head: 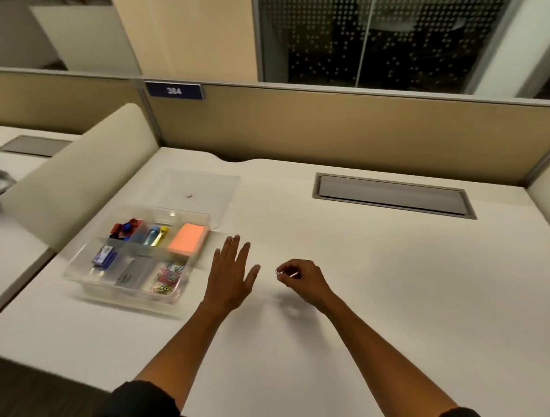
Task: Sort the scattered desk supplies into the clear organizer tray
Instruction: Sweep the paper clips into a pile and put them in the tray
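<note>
Right of centre in the frame, the right hand (301, 281) curls its fingers inward and pinches a small paper clip (278, 272) between thumb and fingertips. The clip sticks out at the left edge of that hand, pointing toward the left hand; too small to tell its colour for certain.

The left hand (230, 274) lies just left of it, near the middle of the frame, fingers straight and spread, palm down over the white desk (358, 292). It holds nothing. Whether the palm touches the desk surface cannot be told.

The clear organizer tray (82, 273) sits in the left part of the frame, just beside the left hand's fingers but apart from them. So the left hand lies between the pinched clip and the tray. In the tray's near right compartment lies a heap of coloured paper clips (168, 277). Its far right compartment holds an orange pad of sticky notes (188, 242). The far left compartment holds red, blue and black binder clips (126, 228).

Above the tray in the frame, a clear lid (201, 188) lies flat on the desk.
</note>
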The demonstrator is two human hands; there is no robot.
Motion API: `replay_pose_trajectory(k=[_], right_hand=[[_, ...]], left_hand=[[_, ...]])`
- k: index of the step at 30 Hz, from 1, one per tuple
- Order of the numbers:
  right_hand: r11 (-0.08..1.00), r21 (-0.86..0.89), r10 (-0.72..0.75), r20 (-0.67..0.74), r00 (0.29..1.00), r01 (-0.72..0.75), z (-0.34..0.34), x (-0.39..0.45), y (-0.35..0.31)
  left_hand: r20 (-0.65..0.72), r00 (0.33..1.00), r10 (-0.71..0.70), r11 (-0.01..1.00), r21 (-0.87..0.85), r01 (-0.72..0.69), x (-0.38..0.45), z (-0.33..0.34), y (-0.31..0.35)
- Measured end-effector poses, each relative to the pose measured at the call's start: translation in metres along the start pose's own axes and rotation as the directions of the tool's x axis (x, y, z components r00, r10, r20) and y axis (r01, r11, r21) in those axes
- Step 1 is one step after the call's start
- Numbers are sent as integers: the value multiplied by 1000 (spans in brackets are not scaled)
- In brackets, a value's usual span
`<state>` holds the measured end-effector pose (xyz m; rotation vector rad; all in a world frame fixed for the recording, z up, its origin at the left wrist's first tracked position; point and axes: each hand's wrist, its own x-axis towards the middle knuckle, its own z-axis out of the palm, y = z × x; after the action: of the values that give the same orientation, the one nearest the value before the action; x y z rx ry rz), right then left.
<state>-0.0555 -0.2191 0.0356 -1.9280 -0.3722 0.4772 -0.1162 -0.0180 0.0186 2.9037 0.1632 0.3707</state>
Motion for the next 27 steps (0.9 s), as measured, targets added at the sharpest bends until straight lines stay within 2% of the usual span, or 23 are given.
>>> replay_pose_trajectory(k=[4, 9, 13, 20, 27], right_hand=[[999, 29, -40, 68, 997, 38, 31, 18, -22], [996, 28, -82, 133, 988, 79, 67, 33, -45], [994, -1, -108, 180, 978, 110, 95, 47, -63], [981, -91, -149, 231, 962, 173, 143, 77, -91], [939, -232, -193, 256, 947, 254, 188, 111, -104]], left_hand=[[-79, 995, -59, 998, 12, 61, -15, -12, -27], [-87, 985, -147, 987, 51, 152, -28, -24, -57], [-118, 973, -199, 979, 12, 202, -28, -35, -81], [-147, 962, -229, 974, -40, 225, -12, -47, -138], [-159, 969, -187, 980, -96, 174, 20, -68, -215]])
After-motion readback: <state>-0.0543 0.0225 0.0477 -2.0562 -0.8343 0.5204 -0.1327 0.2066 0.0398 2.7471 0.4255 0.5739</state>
